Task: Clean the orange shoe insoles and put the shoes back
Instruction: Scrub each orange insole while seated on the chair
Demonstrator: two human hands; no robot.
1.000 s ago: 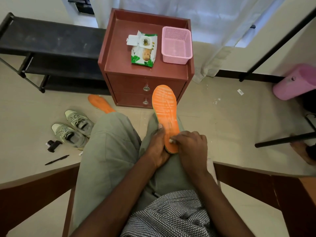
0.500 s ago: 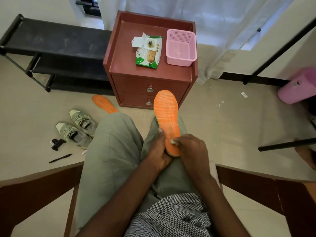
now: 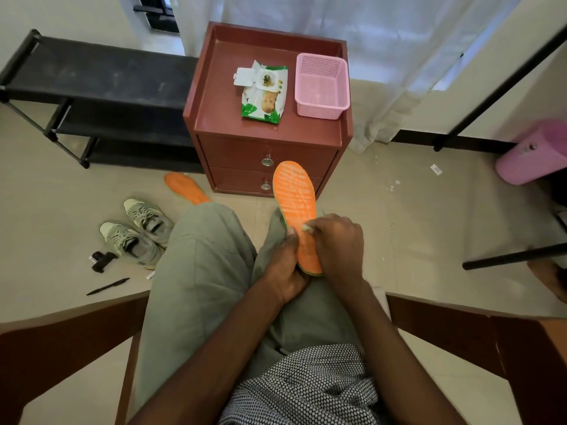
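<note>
One view only, from the head camera, looking down on a seated person's lap. The orange insole point(image 3: 296, 210) stands over the right thigh with its long axis running away from the body, toe end up and far, just in front of the nightstand point(image 3: 264, 130), heel end low and near. The left hand point(image 3: 283, 271) grips the heel end from the left side, thumb laid along the insole's left edge. The right hand point(image 3: 337, 250) sits against the right side at mid-length, fingers point(image 3: 316, 228) curled and pinching a small white wipe point(image 3: 306, 228) onto the orange face. Above that contact the whole forepart is bare; judged from this, the wiping stroke has to travel up and away along the long axis, and the right hand is the one placed to make it. A second orange insole point(image 3: 185, 187) lies on the floor left of the nightstand, partly hidden by the left knee. The pair of grey-green sneakers point(image 3: 138, 230) lies on the floor further left, well apart from both hands. The wipes pack point(image 3: 265, 96) and a pink basket point(image 3: 320, 85) rest on the nightstand top.
</note>
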